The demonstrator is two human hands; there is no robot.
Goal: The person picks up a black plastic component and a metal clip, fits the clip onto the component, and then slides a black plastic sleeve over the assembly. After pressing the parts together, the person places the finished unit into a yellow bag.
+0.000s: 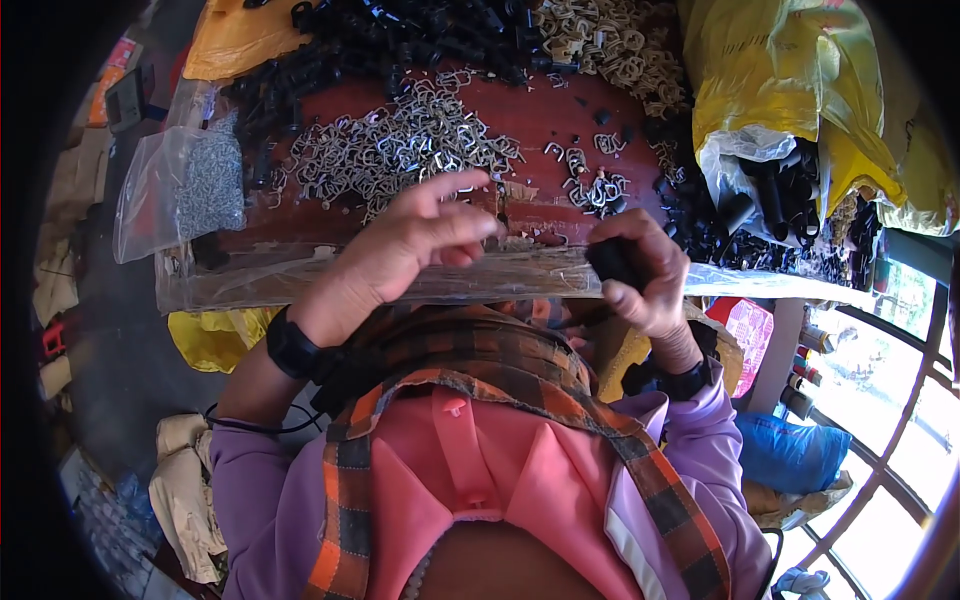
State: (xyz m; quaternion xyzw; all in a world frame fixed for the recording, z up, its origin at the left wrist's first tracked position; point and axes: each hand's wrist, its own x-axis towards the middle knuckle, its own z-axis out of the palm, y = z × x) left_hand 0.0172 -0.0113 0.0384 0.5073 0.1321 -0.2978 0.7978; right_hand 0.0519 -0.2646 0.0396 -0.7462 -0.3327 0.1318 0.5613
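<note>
My left hand (420, 235) hovers over the near edge of the red table, fingers partly stretched out and apart, and I see nothing held in it. Between the thumb and fingers of my right hand (655, 275) is a short black plastic piece (614, 262), in front of the table edge. Beyond my left hand lies a loose pile of silvery U-shaped metal clips (400, 140). A smaller cluster of the clips (598, 190) sits farther right, past my right hand.
Black plastic parts (400, 35) are heaped at the back, beside a pile of tan curved pieces (610, 45). At the left stands a clear bag of small metal bits (210, 185). A yellow bag (770, 80) spills black tubes at the right. Clear plastic sheeting (280, 280) covers the front edge.
</note>
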